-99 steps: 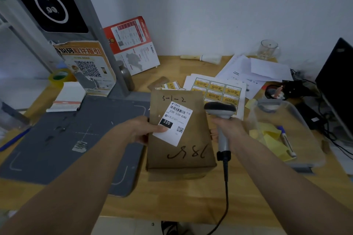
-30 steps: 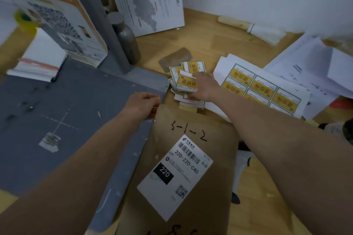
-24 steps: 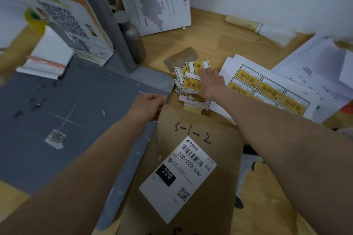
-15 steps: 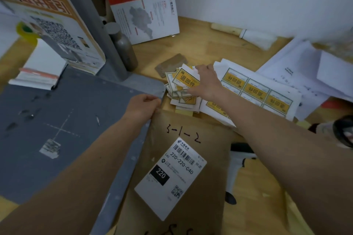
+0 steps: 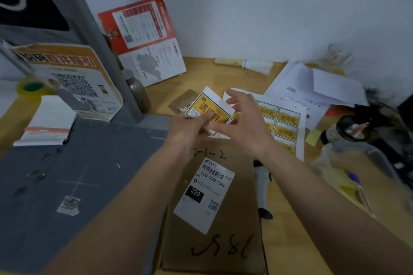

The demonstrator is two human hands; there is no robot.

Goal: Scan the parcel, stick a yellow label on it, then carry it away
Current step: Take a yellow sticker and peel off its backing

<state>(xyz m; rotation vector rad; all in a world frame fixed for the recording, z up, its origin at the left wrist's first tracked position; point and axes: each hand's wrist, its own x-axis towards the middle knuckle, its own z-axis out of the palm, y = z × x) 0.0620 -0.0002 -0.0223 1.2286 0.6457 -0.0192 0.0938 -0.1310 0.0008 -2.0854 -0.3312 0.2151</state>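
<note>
Left hand (image 5: 187, 129) grips a yellow label (image 5: 206, 110) at the parcel's (image 5: 214, 219) twelve o'clock, right hand (image 5: 243, 123) open-fingered, fingertips half hidden.

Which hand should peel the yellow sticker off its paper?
Probably the right hand. The left hand already pinches the yellow label above the parcel, steadying it. The right hand's fingers are open at the label's lifted white corner, free to peel.
</note>
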